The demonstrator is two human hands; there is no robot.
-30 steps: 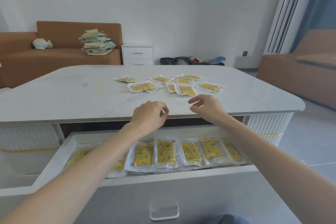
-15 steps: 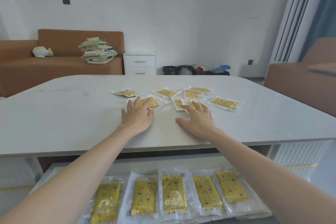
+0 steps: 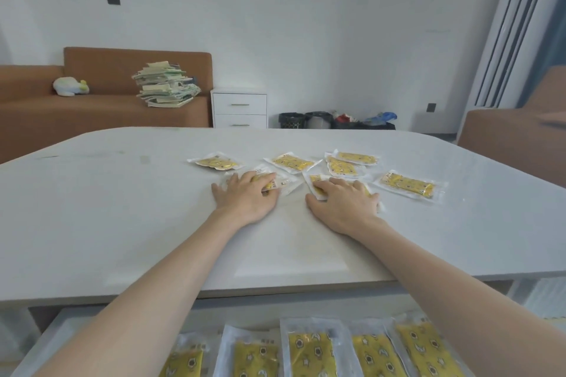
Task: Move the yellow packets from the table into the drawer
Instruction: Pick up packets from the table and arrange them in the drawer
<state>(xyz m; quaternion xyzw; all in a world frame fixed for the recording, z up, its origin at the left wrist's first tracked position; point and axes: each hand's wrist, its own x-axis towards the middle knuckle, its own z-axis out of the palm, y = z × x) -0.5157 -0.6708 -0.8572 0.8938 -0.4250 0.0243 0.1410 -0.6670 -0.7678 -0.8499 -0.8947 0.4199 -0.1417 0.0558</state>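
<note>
- Both hands press flat on the white counter (image 3: 122,223): left hand (image 3: 245,200) on one yellow plastic packet (image 3: 272,184), right hand (image 3: 346,203) on another packet (image 3: 317,184).
- More packets (image 3: 407,185) lie just beyond; others (image 3: 311,355) fill the open white drawer (image 3: 49,337).

white wall (image 3: 275,24) | brown sofa (image 3: 101,101) | white cabinet (image 3: 239,109) | grey curtain (image 3: 508,24)
</note>
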